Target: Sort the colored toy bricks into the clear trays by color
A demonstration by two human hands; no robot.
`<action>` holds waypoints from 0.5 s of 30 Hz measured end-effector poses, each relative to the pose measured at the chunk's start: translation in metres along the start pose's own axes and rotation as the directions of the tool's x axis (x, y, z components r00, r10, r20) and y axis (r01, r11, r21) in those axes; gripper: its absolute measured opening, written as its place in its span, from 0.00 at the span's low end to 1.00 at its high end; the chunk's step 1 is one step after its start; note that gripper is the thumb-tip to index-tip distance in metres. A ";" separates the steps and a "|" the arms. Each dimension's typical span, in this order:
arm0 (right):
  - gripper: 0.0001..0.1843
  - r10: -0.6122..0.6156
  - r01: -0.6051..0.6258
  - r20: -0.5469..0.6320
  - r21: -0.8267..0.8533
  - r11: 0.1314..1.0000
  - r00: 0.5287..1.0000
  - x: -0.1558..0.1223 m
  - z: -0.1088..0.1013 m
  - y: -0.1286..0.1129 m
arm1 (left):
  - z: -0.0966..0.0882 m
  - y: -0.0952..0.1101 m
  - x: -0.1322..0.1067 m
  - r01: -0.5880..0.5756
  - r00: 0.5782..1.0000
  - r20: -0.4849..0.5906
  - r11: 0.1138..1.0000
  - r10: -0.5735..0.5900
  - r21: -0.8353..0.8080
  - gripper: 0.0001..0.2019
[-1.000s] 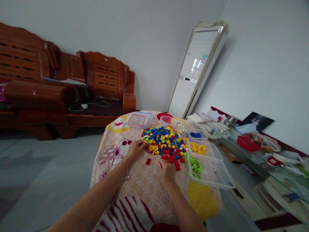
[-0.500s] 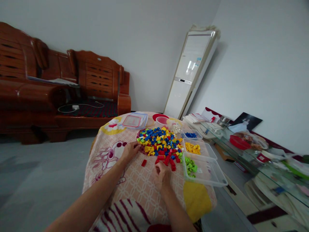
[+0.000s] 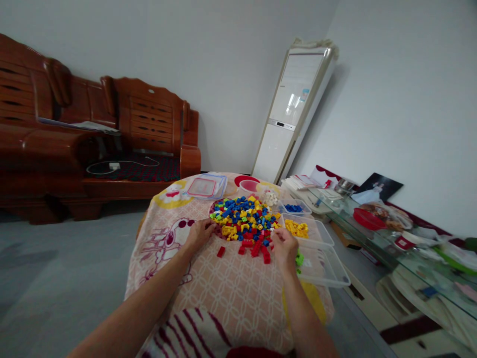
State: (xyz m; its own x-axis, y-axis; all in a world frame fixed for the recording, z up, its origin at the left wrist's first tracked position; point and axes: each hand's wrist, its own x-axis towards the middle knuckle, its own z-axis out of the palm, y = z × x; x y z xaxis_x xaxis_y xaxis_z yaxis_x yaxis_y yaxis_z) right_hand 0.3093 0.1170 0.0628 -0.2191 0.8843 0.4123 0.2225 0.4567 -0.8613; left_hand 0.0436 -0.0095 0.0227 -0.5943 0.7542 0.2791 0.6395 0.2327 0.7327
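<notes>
A heap of mixed toy building bricks (image 3: 246,216), mostly blue, yellow and red, covers the middle of the cloth-covered table. My left hand (image 3: 201,234) rests at the heap's left edge, fingers curled together; anything inside them is hidden. Over the heap's right edge, beside the green bricks, is my right hand (image 3: 285,247), its thumb and fingers pinched around something too small to make out. Several red bricks (image 3: 256,247) lie at the heap's front. One red brick (image 3: 221,252) sits apart, between my hands. My right hand partly covers the green bricks (image 3: 299,259) in a clear tray (image 3: 328,283).
Yellow bricks (image 3: 296,228) and blue bricks (image 3: 293,208) lie in clear containers on the right. White bricks (image 3: 270,198) are behind the heap. Container lids (image 3: 207,186) and a pink tub (image 3: 249,186) stand at the back. A glass table (image 3: 350,219) borders the right side.
My right hand has moved right and away from me, from the red bricks at the front to the heap's right edge. My left hand stays in place.
</notes>
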 end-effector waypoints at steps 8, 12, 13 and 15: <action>0.19 -0.215 0.205 -0.018 -0.230 0.951 0.976 -0.002 -0.019 0.005 | 0.001 -0.002 0.002 -0.003 1.000 0.000 1.000 0.003 -0.002 0.16; 0.17 -0.327 0.391 0.227 -0.366 0.845 0.918 -0.073 0.004 0.031 | 0.002 -0.003 0.002 -0.012 1.000 -0.003 0.999 0.012 -0.030 0.17; 0.17 -0.314 0.387 0.236 -0.412 0.825 0.920 -0.083 0.005 0.038 | 0.001 -0.002 0.001 -0.009 1.000 -0.001 0.999 0.009 -0.037 0.17; 0.17 -0.282 0.354 0.217 -0.474 0.806 0.935 -0.094 0.005 0.051 | -0.001 0.000 -0.001 -0.008 1.000 0.020 0.998 0.009 -0.056 0.17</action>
State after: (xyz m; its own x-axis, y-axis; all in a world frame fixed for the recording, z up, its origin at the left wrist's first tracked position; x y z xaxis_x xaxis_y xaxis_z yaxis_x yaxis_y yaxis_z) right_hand 0.3367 0.0564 -0.0210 -0.4739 0.6765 0.5637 0.5524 0.7269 -0.4080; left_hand 0.0435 -0.0105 0.0225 -0.5788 0.7683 0.2734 0.6161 0.1923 0.7638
